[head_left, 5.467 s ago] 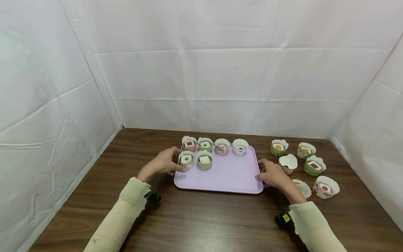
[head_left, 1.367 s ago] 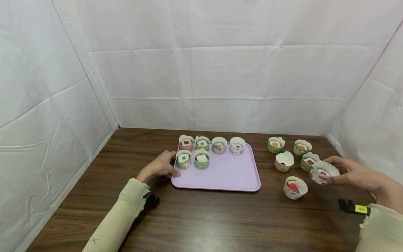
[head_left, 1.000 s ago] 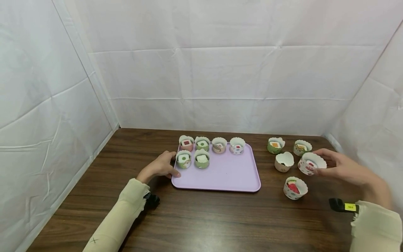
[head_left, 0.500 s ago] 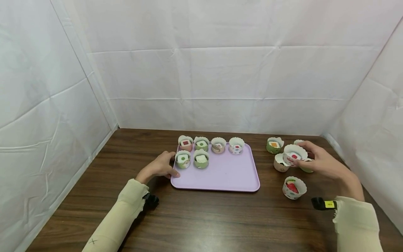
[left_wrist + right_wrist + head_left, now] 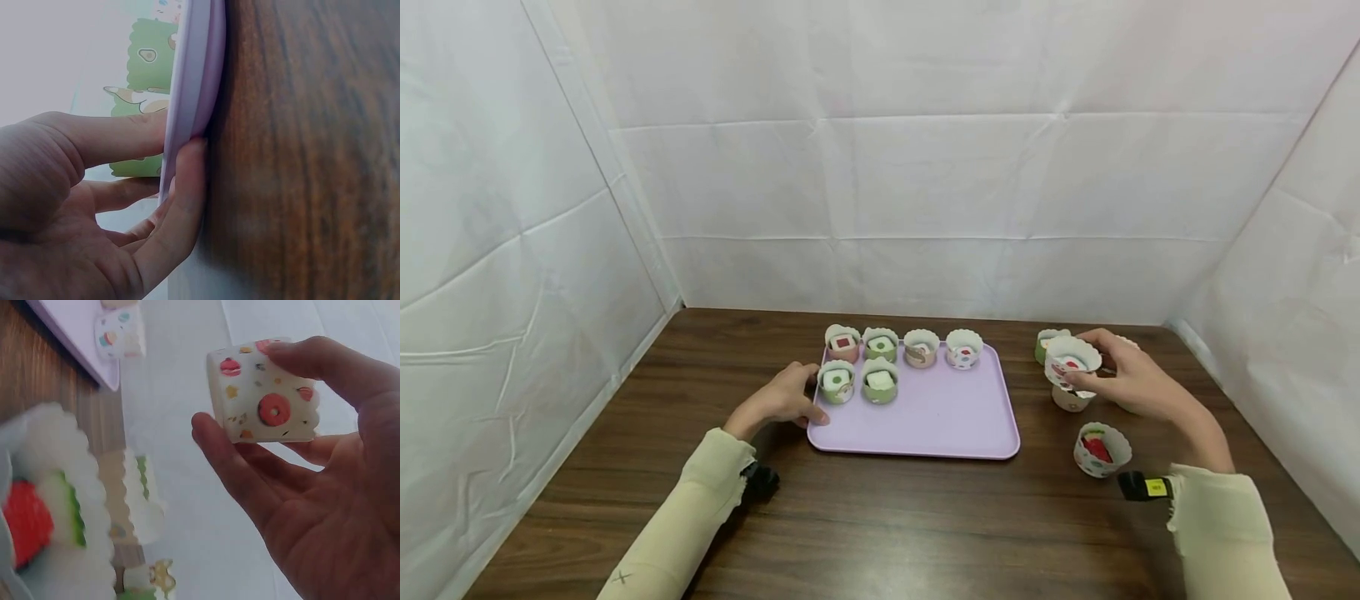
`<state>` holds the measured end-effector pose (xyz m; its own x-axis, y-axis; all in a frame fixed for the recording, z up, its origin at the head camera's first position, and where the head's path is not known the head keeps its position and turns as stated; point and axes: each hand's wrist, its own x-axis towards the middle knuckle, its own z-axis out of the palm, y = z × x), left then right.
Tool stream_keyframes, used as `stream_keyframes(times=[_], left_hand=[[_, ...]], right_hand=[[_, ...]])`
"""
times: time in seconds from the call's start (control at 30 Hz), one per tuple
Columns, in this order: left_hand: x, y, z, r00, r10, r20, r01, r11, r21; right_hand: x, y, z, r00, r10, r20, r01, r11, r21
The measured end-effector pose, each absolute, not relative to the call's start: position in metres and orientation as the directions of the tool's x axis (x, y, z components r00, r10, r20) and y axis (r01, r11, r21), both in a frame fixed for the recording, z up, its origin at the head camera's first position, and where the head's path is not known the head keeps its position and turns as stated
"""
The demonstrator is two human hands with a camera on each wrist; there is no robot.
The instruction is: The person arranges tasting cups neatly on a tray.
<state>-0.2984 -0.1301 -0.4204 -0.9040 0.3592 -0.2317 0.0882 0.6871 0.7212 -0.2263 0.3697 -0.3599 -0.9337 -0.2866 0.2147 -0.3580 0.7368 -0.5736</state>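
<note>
One doughnut-print cup point(image 5: 247, 394) pinched in right hand point(image 5: 1133, 379); left hand point(image 5: 784, 395) clamped on lilac tray point(image 5: 940, 418) edge.

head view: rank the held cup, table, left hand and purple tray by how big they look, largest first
1. Table
2. Purple tray
3. Left hand
4. Held cup

Green cup point(image 5: 1041, 347) partly hidden behind held cup point(image 5: 1070, 363).
</note>
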Motion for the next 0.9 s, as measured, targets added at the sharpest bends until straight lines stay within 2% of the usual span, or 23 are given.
stream_keyframes(times=[0.33,0.63,0.9], left_hand=[[-0.297,-0.13,-0.421,-0.904,0.356,-0.238,0.077,0.681,0.728],[-0.298,-0.133,-0.421,-0.907,0.353,-0.23,0.083,0.686,0.723],[-0.3,-0.132,-0.422,-0.908,0.35,-0.229,0.081,0.686,0.723]], right_hand=[[-0.234,0.323,-0.364,-0.952,-0.266,0.154,-0.305,0.751,-0.586],[-0.258,0.27,-0.378,-0.926,-0.351,0.136,-0.363,0.735,-0.573],[-0.277,0.233,-0.396,-0.925,-0.338,0.171,-0.376,0.76,-0.53]])
